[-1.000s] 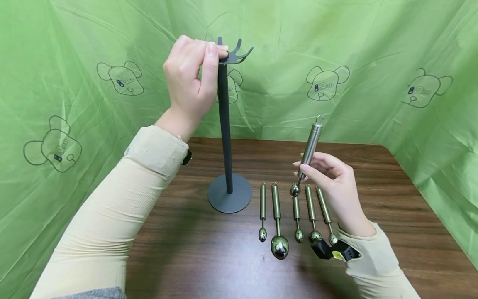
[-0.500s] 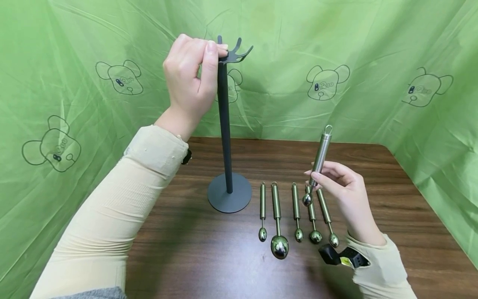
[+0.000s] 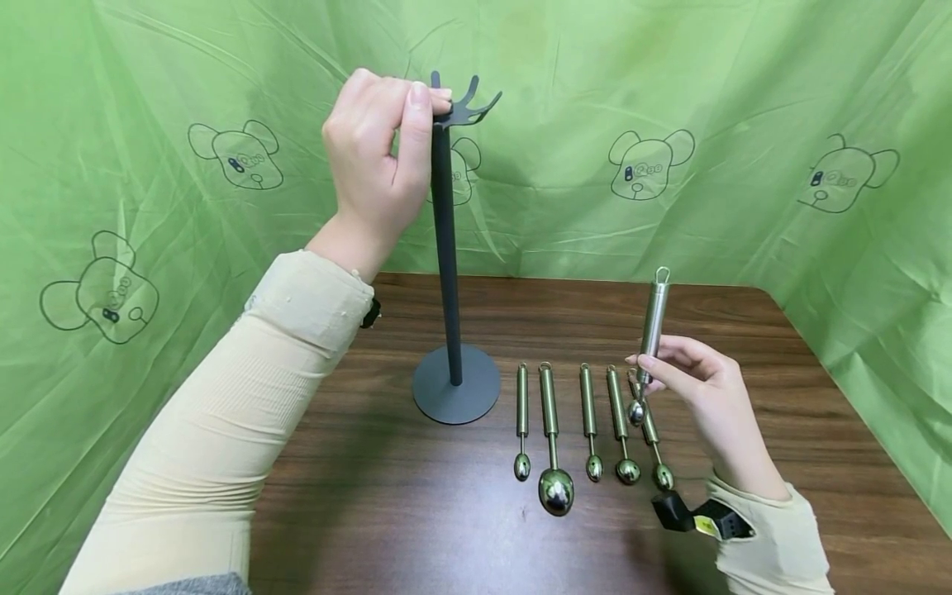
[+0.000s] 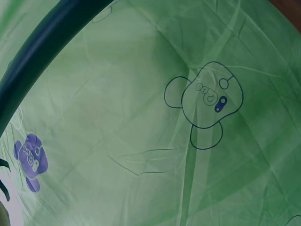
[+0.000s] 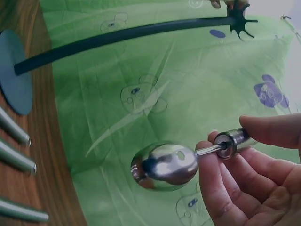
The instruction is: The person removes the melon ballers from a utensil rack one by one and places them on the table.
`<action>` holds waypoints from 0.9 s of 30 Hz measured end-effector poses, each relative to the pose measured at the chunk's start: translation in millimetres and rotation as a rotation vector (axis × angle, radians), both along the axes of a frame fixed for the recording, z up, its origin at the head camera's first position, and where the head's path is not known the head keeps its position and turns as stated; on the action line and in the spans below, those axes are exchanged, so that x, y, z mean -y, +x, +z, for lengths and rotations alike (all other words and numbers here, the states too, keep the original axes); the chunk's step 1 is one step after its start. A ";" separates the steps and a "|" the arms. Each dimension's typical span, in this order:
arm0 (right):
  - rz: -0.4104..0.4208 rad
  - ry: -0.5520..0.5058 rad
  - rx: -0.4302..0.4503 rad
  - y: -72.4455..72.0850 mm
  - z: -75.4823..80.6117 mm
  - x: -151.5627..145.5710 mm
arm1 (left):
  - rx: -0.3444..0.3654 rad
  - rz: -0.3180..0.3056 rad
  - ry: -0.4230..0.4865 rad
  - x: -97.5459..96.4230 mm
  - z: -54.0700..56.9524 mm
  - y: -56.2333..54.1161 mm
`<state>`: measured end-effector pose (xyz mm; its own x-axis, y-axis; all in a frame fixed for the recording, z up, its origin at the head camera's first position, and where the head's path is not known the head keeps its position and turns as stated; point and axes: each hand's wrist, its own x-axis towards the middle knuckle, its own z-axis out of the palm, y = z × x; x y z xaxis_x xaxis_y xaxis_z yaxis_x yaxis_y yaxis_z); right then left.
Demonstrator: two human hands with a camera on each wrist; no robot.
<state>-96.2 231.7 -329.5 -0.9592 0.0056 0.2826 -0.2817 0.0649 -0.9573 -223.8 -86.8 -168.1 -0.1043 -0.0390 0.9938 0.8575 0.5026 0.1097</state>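
Note:
My left hand grips the hooked top of a dark grey utensil stand, thumb and fingers at its head. The round base of the stand rests on the table. My right hand holds a steel melon baller by the lower handle, between thumb and fingers. Its hanging loop points up and its small bowl down, over the rightmost melon baller in the row. In the right wrist view the oval bowl has a small hole in it. The left wrist view shows only the pole, no hand clearly.
Several more melon ballers lie side by side on the brown wooden table, handles away from me. The leftmost one lies near the stand base; the one beside it has a large bowl. A green cloth surrounds the table.
My right hand has moved right and down toward me, carrying the melon baller from above the middle of the row to its right end. My left hand stays on the stand.

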 end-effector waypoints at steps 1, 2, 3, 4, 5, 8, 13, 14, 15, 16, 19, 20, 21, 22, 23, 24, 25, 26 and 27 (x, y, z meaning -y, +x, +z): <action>0.000 0.003 0.007 -0.2 -1.4 -2.2 | -0.001 0.000 0.000 0.1 0.1 0.0; -0.002 0.003 0.017 -0.1 -2.8 -4.1 | -0.001 0.000 0.000 0.1 0.2 0.0; -0.005 0.003 0.026 -0.1 -4.2 -5.9 | -0.001 0.000 0.000 0.1 0.2 0.1; -0.008 0.000 0.037 -0.1 -5.7 -7.7 | -0.002 -0.001 -0.001 0.2 0.3 0.1; -0.012 0.003 0.051 -0.1 -7.1 -9.9 | -0.003 -0.001 -0.001 0.1 0.2 0.2; -0.032 0.021 0.098 -0.1 -10.3 -16.4 | -0.005 -0.002 0.001 -0.1 0.0 0.5; -0.048 0.066 0.158 -2.3 -17.5 -28.8 | -0.009 -0.002 0.000 -0.2 -0.1 0.5; -0.050 0.076 0.166 -2.8 -19.1 -31.1 | -0.009 -0.003 -0.001 -0.2 -0.3 0.5; -0.048 0.082 0.173 -3.3 -20.2 -33.3 | -0.009 -0.003 -0.001 -0.2 -0.4 0.4; -0.047 0.087 0.180 -3.7 -21.0 -35.4 | -0.009 -0.004 -0.002 -0.2 -0.6 0.4; -0.040 0.109 0.196 -4.9 -22.3 -41.1 | -0.011 -0.002 -0.002 -0.2 -0.8 0.3; -0.038 0.116 0.203 -5.4 -22.2 -42.7 | -0.011 -0.001 -0.002 -0.1 -0.8 0.3; -0.039 0.133 0.210 -5.9 -22.2 -44.5 | -0.012 -0.001 -0.002 -0.1 -0.8 0.3; -0.044 0.159 0.222 -6.3 -22.2 -46.5 | -0.012 0.001 -0.002 -0.1 -0.7 0.2; -0.052 0.196 0.236 -6.5 -22.0 -48.6 | -0.013 0.002 -0.001 -0.1 -0.6 0.2; -0.059 0.232 0.252 -6.8 -21.9 -50.8 | -0.013 0.003 -0.001 -0.1 -0.5 0.1; -0.065 0.265 0.271 -7.0 -22.0 -52.9 | -0.014 0.004 -0.001 -0.2 -0.4 0.1; -0.071 0.299 0.289 -7.1 -22.3 -55.1 | -0.014 0.004 -0.001 -0.2 -0.3 0.1; -0.074 0.334 0.305 -7.3 -22.9 -57.5 | -0.014 0.005 -0.001 -0.2 -0.2 0.0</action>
<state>-103.6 289.1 -352.4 -0.9993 0.0336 -0.0145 0.0266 0.3939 -0.9188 -223.8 -86.6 -168.4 -0.0900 -0.0383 0.9952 0.8565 0.5070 0.0969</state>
